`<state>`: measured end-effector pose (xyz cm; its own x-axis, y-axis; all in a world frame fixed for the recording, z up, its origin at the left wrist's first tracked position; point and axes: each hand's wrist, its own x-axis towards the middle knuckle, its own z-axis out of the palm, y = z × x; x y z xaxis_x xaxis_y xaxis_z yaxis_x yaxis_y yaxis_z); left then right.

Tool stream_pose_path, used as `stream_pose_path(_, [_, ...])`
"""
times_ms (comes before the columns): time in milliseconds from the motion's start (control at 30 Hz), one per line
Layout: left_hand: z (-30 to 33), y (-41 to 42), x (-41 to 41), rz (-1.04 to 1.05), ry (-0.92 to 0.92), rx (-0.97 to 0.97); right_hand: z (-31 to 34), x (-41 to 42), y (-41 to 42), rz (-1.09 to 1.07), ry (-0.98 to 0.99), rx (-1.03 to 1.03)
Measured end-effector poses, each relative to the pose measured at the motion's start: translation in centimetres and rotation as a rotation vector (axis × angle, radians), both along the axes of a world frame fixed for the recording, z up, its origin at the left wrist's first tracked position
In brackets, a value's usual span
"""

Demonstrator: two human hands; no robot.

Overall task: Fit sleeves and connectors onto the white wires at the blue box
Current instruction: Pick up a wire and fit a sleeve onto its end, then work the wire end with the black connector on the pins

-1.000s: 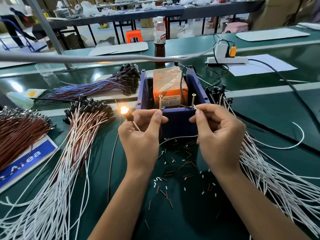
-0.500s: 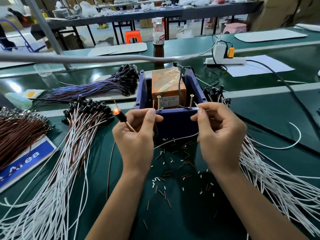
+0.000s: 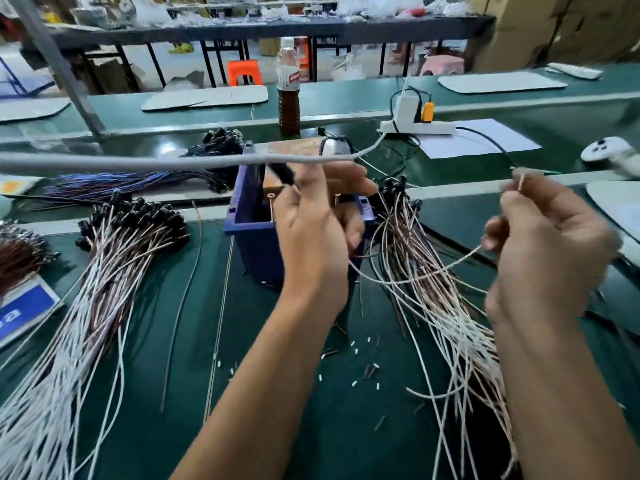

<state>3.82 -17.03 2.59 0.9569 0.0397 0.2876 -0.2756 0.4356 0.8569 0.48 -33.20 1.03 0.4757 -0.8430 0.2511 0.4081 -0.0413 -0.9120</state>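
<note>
- far left edge, at 9 o'clock: bundle of brown wires [image 3: 19,258], above a blue-and-white sign [image 3: 24,306] lying on the green table [image 3: 311,427].
- at 8 o'clock: big fan of white wires [image 3: 69,341] with black connectors [image 3: 135,216] clustered at its far end; the wires spread toward the near left corner.
- at 10 o'clock, farther back: blue and purple wire bundle [image 3: 131,183], black caps at its right end.
- a grey cable [image 3: 156,162], blurred, crosses the view from the left edge to about centre, close to the camera.
- centre, 12 o'clock: blue box [image 3: 256,244] on the table, two brass screws standing up at its near wall; an orange-brown block sits inside, partly hidden.
- left hand [image 3: 311,237] raised in front of the box, fingers curled, pinching a black connector piece [image 3: 284,173] at the fingertips; one white wire [image 3: 415,277] runs from under this hand, sagging to the right.
- behind the box at 12 o'clock: bottle [image 3: 289,95] of brown liquid; to its right, a white power strip [image 3: 415,126] with an orange plug.
- table at 6 o'clock: scattered small white and brown sleeve bits [image 3: 353,351].
- at 4 o'clock: second fan of white wires [image 3: 450,323], black ends near the box's right side.
- right hand [image 3: 543,251] at 3 o'clock, well apart from the box, fingers closed on the other end of the white wire, whose tip sticks up above the fingers.
</note>
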Motion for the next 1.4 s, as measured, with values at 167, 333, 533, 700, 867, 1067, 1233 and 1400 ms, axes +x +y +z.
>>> stream_pose_path(167, [0.2,-4.6,-0.2,-0.187,0.385,0.063,0.2,-2.4,-1.0,-0.232,0.102,-0.689])
stream_pose_path(333, [0.8,-8.3,0.6,-0.314,0.634,-0.112,0.7,-3.8,-1.3,0.153,0.334,-1.011])
stream_pose_path(533, [1.2,-10.1,3.4,-0.353,0.814,-0.376,1.6,-4.2,-2.8,0.33,0.643,-1.017])
stream_pose_path(700, [1.0,-10.7,4.8,-0.209,0.778,-0.264,3.6,-5.3,-4.6,0.36,0.825,-1.069])
stream_pose_path(867, [-0.2,-10.9,7.1,-0.041,0.66,0.104,2.2,-3.8,-4.4,0.411,1.1,-1.17])
stream_pose_path(1067, [-1.3,-9.6,5.6,-0.049,0.529,0.546,-1.8,-0.7,-2.8,0.411,1.204,-1.289])
stream_pose_path(1233, [-1.6,-9.5,3.0,-0.056,0.446,0.791,-2.7,0.0,-2.0,0.355,1.188,-1.233])
stream_pose_path(1400, [-2.4,-9.3,2.2,-0.129,0.37,0.938,-2.1,-0.3,-1.1,0.329,1.168,-1.2])
